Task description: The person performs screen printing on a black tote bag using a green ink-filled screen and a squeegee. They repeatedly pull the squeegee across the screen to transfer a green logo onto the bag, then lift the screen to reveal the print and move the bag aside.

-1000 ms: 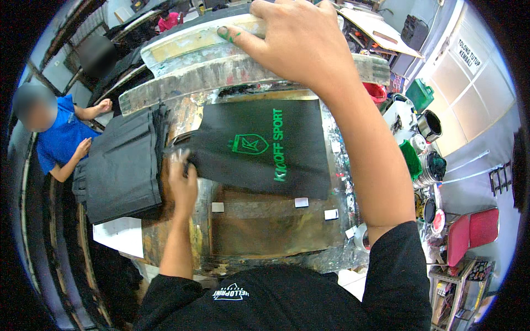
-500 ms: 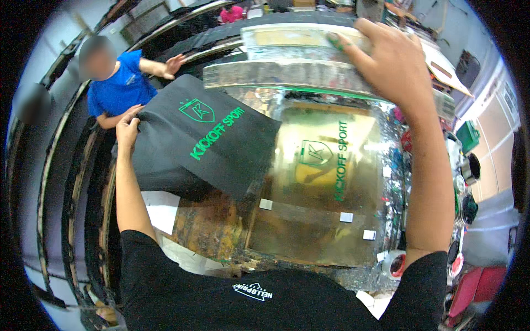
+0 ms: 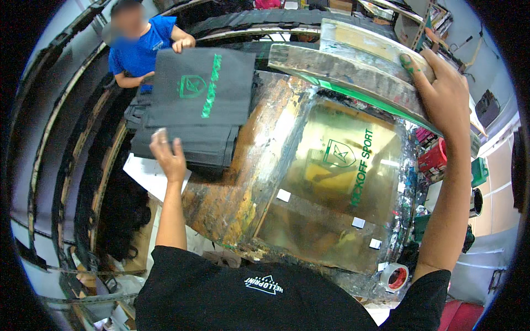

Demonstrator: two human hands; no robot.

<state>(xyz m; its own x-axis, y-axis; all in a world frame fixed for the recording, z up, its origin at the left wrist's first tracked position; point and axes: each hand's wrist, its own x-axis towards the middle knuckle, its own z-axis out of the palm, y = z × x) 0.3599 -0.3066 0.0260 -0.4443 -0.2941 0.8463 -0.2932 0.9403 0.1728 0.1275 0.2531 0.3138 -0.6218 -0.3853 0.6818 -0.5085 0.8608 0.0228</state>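
In my right hand [image 3: 441,91] is the upper part of a raised screen-printing frame [image 3: 348,80], my thumb on its pale face; green ink shows along its lower edge. Under the tilted frame lies a glossy yellowish printing board [image 3: 314,220] bearing a green crest and lettering. My left hand [image 3: 169,159] is open, fingers apart, against a pile of black fabric pieces [image 3: 193,144]. Just beyond it, a black fabric piece with a green print [image 3: 221,83], probably a bag, is at the hand of a co-worker in blue [image 3: 143,41].
Small white squares [image 3: 283,195] are stuck on the board, and a tape roll [image 3: 395,277] lies at its near right corner. Ink-stained wood [image 3: 215,204] surrounds the board. Pots and a red tub [image 3: 432,160] stand at the right. Long dark racks [image 3: 77,138] curve along the left.
My left hand has let go of the printed fabric piece and drawn back toward me. That piece now lies flatter over the pile, by the co-worker's hand. The frame is still raised in my right hand.
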